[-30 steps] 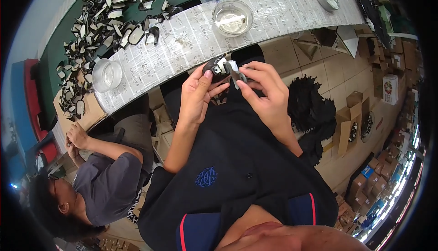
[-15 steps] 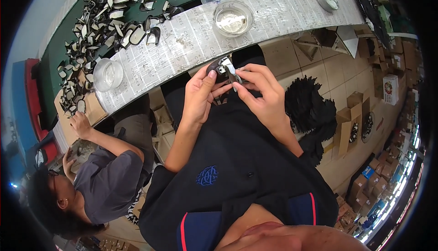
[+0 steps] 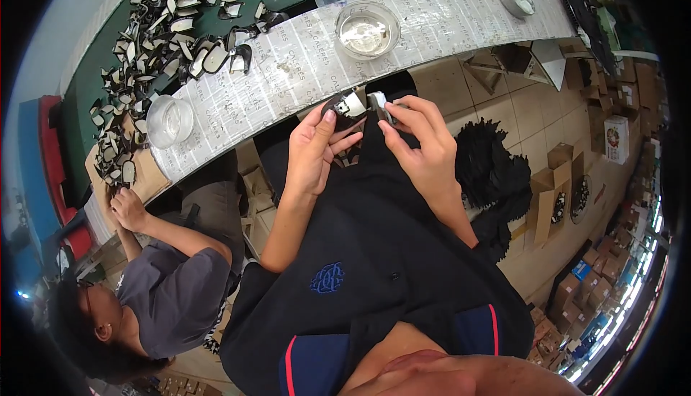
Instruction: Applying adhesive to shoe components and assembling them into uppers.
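Steady left, light right

The left hand (image 3: 313,140), partly curled, pinches a white-lined black piece (image 3: 342,107) at six o'clock of the clear bowl (image 3: 368,53). The right hand (image 3: 425,133), nearly closed, grips a small dark-and-white piece (image 3: 379,103) just beside, at three o'clock. Best keep fingertips off white faces.

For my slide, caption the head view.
Left hand holds a black and white piece, right hand a dark and white one, beside a covered bench.
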{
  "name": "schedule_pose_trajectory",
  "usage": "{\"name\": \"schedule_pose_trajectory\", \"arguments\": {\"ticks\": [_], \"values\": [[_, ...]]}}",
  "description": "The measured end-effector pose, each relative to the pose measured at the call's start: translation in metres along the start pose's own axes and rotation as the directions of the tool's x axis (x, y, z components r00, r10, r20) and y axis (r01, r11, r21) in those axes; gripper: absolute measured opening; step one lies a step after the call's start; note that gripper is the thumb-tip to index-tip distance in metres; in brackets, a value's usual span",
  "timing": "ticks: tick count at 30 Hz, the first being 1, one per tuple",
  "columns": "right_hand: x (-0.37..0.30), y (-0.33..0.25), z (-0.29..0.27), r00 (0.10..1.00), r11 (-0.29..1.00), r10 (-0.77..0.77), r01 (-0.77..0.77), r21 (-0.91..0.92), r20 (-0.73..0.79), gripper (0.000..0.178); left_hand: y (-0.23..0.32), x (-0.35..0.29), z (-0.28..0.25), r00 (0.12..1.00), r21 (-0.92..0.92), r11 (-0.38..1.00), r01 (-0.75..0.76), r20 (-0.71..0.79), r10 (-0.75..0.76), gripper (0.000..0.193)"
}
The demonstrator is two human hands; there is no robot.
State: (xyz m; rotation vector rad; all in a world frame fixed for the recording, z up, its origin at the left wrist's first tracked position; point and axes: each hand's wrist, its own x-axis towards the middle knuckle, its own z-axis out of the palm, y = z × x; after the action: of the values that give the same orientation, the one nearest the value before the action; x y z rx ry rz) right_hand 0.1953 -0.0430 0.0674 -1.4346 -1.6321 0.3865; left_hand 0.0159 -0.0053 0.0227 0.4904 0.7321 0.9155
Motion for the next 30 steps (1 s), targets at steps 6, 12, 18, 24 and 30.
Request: {"name": "schedule_pose_trajectory", "arguments": {"ticks": [6, 12, 18, 24, 30], "values": [[0.006, 0.007, -0.008, 0.993, 0.998, 0.059, -0.058, 0.011, -0.097, 0.026, 0.002, 0.001, -0.002, 1.000, -0.005, 1.000, 0.021, -0.001, -0.021, 0.042], [0.008, 0.015, -0.017, 0.964, 0.960, 0.224, -0.193, 0.205, -0.142, 0.024, 0.006, 0.001, -0.001, 0.999, -0.020, 0.999, 0.048, 0.003, -0.048, 0.043], [-0.006, 0.045, -0.017, 0.921, 0.885, 0.370, -0.311, 0.347, -0.119, 0.021, 0.004, 0.000, -0.002, 0.998, -0.016, 0.998, 0.057, 0.022, -0.057, 0.043], [-0.050, 0.107, 0.007, 0.865, 0.787, 0.502, -0.464, 0.406, 0.016, 0.018, 0.005, 0.000, 0.007, 0.995, -0.016, 0.997, 0.078, 0.059, -0.077, 0.046], [-0.092, 0.147, 0.055, 0.752, 0.494, 0.641, -0.558, 0.666, 0.155, 0.019, 0.003, -0.004, 0.021, 0.977, -0.163, 0.972, 0.168, 0.158, -0.142, 0.050]]}}
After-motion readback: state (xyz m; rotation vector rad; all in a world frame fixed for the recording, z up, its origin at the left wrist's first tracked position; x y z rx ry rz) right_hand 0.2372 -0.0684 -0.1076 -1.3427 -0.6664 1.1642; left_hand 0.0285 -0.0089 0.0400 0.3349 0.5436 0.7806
